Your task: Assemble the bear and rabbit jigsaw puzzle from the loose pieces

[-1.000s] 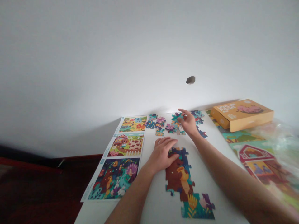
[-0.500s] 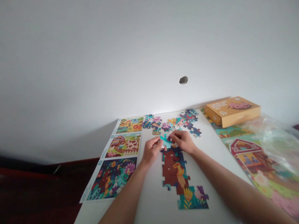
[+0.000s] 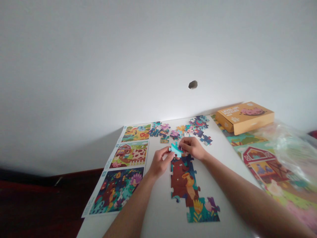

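Note:
Between my two hands is a teal puzzle piece (image 3: 176, 150), tilted up above the top edge of a partly joined jigsaw. My left hand (image 3: 160, 162) pinches its left side between thumb and fingers. My right hand (image 3: 192, 147) is closed at its right side, where a dark purple patch shows by the fingertips; whether that is a second piece I cannot tell. Below them lies the joined jigsaw (image 3: 178, 178), showing a brown bear and a yellow jar, with a yellow flower at its lower end. The right hand covers part of the jigsaw's upper edge.
Loose puzzle pieces (image 3: 175, 134) lie along the wall side of the white table (image 3: 158, 205). A picture sheet (image 3: 105, 175) with three scenes is at left. An orange puzzle box (image 3: 245, 115), a clear plastic bag (image 3: 292, 152) and a farm picture (image 3: 262, 165) are at right.
The teal piece has tilted and catches more light. Both hands keep hold near the same place. The whole view has shifted slightly.

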The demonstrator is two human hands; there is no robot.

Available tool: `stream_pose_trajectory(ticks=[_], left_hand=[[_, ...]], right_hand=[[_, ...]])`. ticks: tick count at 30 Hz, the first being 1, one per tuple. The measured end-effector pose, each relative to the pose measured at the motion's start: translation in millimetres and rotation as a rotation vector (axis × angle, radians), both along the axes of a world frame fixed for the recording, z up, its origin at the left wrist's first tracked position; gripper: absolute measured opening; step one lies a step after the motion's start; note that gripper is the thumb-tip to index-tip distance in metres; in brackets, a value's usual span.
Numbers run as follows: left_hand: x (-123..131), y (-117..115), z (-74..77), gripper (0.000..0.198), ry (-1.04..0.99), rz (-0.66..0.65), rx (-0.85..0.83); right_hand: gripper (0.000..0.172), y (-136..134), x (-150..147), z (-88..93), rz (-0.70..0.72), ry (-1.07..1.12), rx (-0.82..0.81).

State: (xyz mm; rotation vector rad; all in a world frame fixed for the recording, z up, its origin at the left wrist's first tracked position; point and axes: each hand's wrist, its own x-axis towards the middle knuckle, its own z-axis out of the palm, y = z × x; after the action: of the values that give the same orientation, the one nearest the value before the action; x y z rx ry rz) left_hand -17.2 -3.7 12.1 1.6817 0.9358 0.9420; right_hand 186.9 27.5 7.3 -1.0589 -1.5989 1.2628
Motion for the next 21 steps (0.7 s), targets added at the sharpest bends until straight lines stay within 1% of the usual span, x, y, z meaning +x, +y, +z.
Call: stream_pose_trajectory(ticks=[5, 7, 9, 10, 12, 14, 16, 18, 21], left_hand=[[5, 0, 1.0, 0.036, 0.148, 0.051, 0.128], [6, -1, 0.4, 0.034, 0.207, 0.052, 0.184], [7, -1, -0.1, 0.030, 0.261, 0.041, 0.251], [8, -1, -0.2, 0.028, 0.280, 0.032, 0.282], [8, -1, 0.0, 0.026, 0.305, 0.014, 0.331], [9, -1, 0.1, 0.026, 0.319, 0.004, 0.373], [9, -1, 0.0, 0.025, 0.336, -0.001, 0.408], [10, -1, -0.4, 0.025, 0.358, -0.007, 0.430], [11, -1, -0.9, 0.025, 0.388, -0.012, 0.449]], right_hand=[[0.036, 12, -3, -6.7, -0.231, 0.116, -0.067], [0.037, 15, -3, -10.7, -0.287, 0.118, -0.068], [0.037, 18, -2, -14.2, -0.307, 0.079, -0.048], [0.037, 19, -1, -15.4, -0.310, 0.035, -0.014], [0.040, 22, 2, -16.5, -0.336, -0.137, 0.136], [0.044, 24, 6, -16.1, -0.392, -0.392, 0.341], [0.045, 25, 9, -14.9, -0.436, -0.638, 0.464], [0.043, 25, 10, -13.5, -0.425, -0.808, 0.474], [0.034, 23, 9, -11.4, -0.385, -0.927, 0.462]])
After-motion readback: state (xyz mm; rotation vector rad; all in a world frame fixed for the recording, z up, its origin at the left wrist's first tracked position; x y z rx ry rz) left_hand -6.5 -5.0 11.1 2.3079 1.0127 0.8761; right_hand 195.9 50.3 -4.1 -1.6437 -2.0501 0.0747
